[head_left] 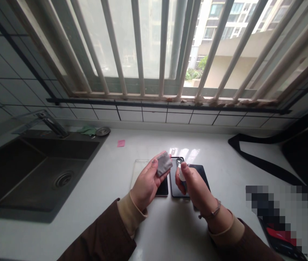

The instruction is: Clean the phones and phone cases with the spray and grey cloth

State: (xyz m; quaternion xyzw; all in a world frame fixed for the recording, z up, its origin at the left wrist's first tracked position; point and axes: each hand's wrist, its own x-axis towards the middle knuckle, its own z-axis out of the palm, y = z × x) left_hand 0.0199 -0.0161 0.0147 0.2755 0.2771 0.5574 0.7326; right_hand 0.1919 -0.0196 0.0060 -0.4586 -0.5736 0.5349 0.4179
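Observation:
My left hand point(146, 183) holds a folded grey cloth point(164, 164) on its palm, thumb pressed on the near edge. In my right hand point(194, 185) is a small spray bottle with a white top point(181, 173); my thumb lies at its top, and fingers hide most of its body. Under the hands, a phone with a round camera ring point(175, 186) lies on the counter. A dark phone point(162, 188) shows partly below the left hand, and a flat dark device point(200, 174) lies to the right. Left of them is a clear phone case point(137, 170), partly covered.
A small clear cap-like piece point(173, 150) and a pink sticky note point(121, 143) lie on the white counter point(94, 217). At left is a dark sink point(42, 188) with a faucet point(52, 125), green cloth point(88, 130) and metal strainer point(103, 131). A black strap point(265, 170) lies right.

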